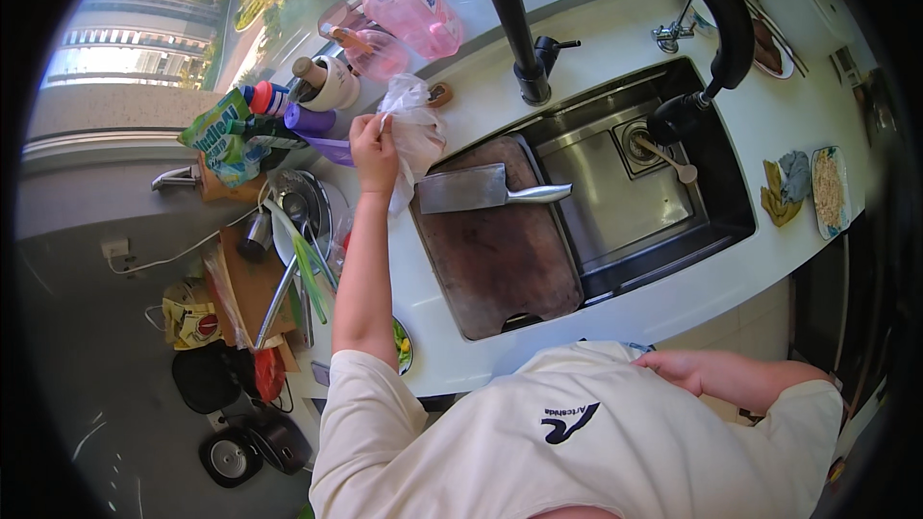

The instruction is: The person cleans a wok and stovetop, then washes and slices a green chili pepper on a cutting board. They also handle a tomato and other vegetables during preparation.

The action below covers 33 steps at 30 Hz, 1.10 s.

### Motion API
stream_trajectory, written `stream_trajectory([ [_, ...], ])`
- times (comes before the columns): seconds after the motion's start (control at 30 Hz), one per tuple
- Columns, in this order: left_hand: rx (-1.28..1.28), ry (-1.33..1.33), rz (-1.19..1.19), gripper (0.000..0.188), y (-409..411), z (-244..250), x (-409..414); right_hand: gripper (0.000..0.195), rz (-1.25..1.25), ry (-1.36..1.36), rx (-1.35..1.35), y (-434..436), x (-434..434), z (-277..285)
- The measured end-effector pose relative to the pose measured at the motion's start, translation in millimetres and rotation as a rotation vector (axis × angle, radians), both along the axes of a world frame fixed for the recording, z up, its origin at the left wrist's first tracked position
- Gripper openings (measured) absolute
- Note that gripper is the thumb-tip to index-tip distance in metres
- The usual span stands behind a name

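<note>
My left hand [375, 148] reaches to the back of the counter, its fingers pinching the edge of a white translucent plastic bag [414, 119]. To the right of the bag, a cleaver [465, 189] with a metal handle lies across a dark cutting board [497, 259]. That board rests over the left part of the sink [613, 231], and the cleaver's handle juts past its right edge. My right hand [674, 369] is at my waist by the shirt hem; its fingertips are partly hidden, so its grip does not show.
A black faucet [530, 65] arches over the sink, where a wooden spoon [670, 162] lies by the drain. Left stand a pot [328, 194] with utensils and scallions [306, 267]. Cloths [786, 187] and a dish of shredded food [829, 191] sit right. A pink pump bottle [414, 7] stands behind.
</note>
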<state>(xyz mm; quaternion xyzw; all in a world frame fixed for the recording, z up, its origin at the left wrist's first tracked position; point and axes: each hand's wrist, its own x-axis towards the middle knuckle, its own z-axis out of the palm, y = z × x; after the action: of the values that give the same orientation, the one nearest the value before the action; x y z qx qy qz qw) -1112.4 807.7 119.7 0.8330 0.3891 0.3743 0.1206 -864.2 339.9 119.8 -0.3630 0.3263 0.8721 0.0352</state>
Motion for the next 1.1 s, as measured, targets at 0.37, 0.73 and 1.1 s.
stream_trajectory([
  [0.37,-0.071,0.108,-0.131,0.011,-73.8,87.3,-33.3,0.05,0.02,0.041,0.052,-0.9,0.9,2.9],
  [0.73,-0.276,0.321,-0.337,0.023,-147.3,35.2,-50.9,0.05,0.017,0.023,0.028,-6.7,5.5,-0.9],
  [1.1,-0.034,0.521,-0.493,0.017,-172.1,7.0,-42.8,0.039,-0.075,0.023,0.017,-17.7,5.6,-17.7],
])
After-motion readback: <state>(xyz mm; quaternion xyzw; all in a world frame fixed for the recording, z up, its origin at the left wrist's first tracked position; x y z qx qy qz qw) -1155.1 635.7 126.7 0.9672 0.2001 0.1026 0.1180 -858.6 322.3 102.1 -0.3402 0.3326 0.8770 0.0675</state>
